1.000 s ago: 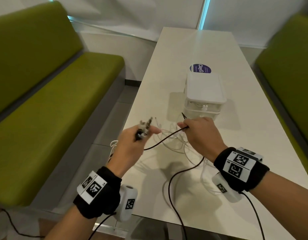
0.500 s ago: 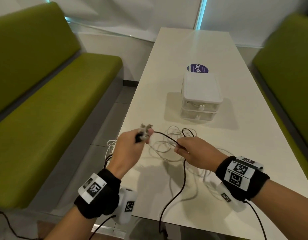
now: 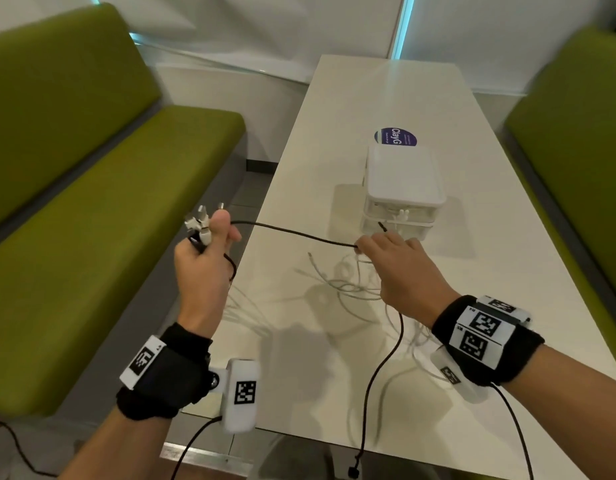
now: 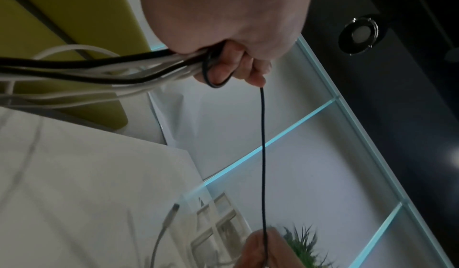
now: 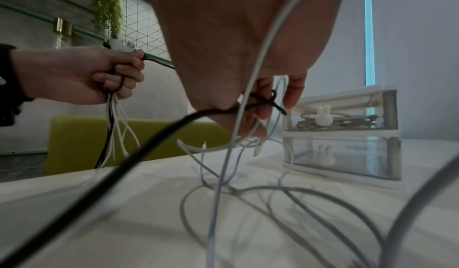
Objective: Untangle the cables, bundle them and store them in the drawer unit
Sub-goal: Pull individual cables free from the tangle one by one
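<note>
A white table [image 3: 473, 258] carries the drawer unit [image 3: 402, 188], loose white cables [image 3: 348, 289] and a sticker [image 3: 396, 137].

Your white plastic drawer unit [image 3: 402, 188] stands just beyond loose white cables [image 3: 348, 289]; the white table [image 3: 379, 91] behind lies bare.

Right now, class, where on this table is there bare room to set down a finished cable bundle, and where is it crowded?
Bare: the table beyond the sticker, and the strip right of the drawer unit. Crowded: the near middle, where loose white cables sprawl and the black cable spans both hands.
</note>
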Available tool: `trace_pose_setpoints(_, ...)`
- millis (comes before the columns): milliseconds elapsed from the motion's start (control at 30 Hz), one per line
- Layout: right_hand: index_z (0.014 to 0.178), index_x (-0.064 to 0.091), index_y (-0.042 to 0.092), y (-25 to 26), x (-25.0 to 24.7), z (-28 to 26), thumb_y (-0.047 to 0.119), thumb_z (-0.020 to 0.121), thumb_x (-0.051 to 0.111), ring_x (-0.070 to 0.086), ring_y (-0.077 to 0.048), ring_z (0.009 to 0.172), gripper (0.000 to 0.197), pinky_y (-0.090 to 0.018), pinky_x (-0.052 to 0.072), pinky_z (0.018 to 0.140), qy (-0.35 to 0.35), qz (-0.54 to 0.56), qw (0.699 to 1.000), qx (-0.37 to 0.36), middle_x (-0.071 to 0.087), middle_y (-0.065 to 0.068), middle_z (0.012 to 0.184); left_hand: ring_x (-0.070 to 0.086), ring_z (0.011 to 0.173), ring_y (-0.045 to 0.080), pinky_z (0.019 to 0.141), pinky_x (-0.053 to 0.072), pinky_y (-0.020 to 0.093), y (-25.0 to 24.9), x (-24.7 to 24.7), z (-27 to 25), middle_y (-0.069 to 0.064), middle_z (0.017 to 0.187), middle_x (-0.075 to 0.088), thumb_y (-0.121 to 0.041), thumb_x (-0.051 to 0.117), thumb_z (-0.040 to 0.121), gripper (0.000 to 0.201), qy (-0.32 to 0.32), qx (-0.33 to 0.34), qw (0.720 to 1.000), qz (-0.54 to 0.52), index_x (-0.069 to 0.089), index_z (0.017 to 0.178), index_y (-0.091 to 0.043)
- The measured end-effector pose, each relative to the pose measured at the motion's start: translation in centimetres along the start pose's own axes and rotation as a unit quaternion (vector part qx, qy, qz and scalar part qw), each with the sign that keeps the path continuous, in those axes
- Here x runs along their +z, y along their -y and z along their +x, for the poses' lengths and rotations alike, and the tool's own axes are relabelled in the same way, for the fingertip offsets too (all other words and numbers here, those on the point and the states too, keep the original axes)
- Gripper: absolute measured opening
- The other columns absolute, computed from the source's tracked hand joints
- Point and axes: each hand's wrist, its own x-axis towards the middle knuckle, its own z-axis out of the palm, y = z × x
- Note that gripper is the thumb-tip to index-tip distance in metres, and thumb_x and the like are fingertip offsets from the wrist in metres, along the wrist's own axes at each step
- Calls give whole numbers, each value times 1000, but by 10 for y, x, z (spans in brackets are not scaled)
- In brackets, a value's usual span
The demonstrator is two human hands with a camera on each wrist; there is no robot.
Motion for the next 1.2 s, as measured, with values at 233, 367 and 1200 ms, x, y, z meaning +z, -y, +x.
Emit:
trace_pose_setpoints(233,134,44,18,-32,-21,7,-21,60,55,27,-24,144,84,-45,40,103,-64,-17,997,-33,29,2,157,32,43,1,40,25,21,-12,-21,29,-15,57,55,-36,52,99,29,-111,-3,991,-73,54,73,-23)
trace_pose_setpoints(367,135,45,12,-34,-36,17,-21,66,50,30,-28,142,77,-43,42,101,-108,-3,994,-12,34,-5,154,29,42,4,41,23,25,-1,-18,27,-10,58,45,-38,50,100,36,-85,-1,996,-38,60,69,-22)
trace_pose_setpoints(1200,105,64,7,-10,16,-39,12,84,59,41,-27,139,22,-46,38,110,-125,60,971,-197,61,-10,123,28,53,9,55,31,15,20,25,-30,-7,55,33,-37,78,70,52,106,147,973,142,31,59,-18)
